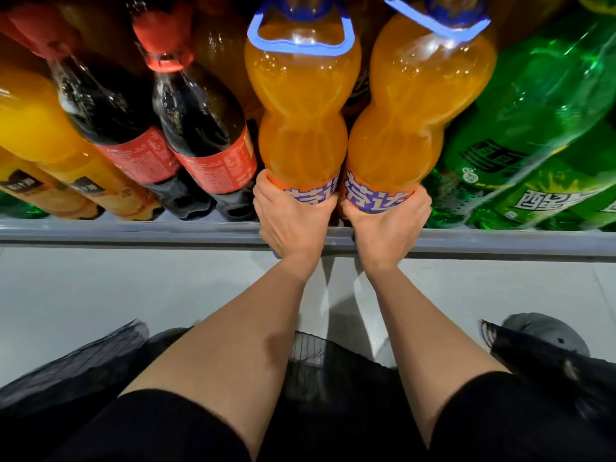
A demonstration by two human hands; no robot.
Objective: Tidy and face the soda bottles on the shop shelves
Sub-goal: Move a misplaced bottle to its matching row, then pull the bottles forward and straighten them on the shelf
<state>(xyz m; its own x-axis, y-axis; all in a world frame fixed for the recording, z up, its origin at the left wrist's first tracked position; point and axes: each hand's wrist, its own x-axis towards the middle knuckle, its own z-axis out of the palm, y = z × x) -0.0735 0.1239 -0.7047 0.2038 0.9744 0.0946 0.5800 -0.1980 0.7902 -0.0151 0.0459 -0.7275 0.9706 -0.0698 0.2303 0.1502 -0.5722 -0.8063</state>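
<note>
Two orange bottles stood side by side at the front edge of the shelf (133, 233), touching at their bulging middles. The left bottle (301, 128) was gripped low down by the left hand (293, 218), fingers curled round the purple label band near its base. The right bottle (416, 125) was held the same way by the right hand (388, 221). Both wrists were laid over the grey shelf rail.

To the left, two cola bottles (200, 128) with red caps were seen with the fine-print side of their labels outward, and yellow juice bottles (30, 128) beyond them. To the right lay a pack of green bottles (533, 128) under shrink wrap.

The step in hand was judged to be the facing of the orange pair: the white characters on the labels were partly shown between the fingers, and appeared turned toward the aisle already. The next move would call for a small twist of each bottle, if needed, until the labels were squared, and for both to be drawn flush with the rail without being tipped. The cola bottles would then want turning.
</note>
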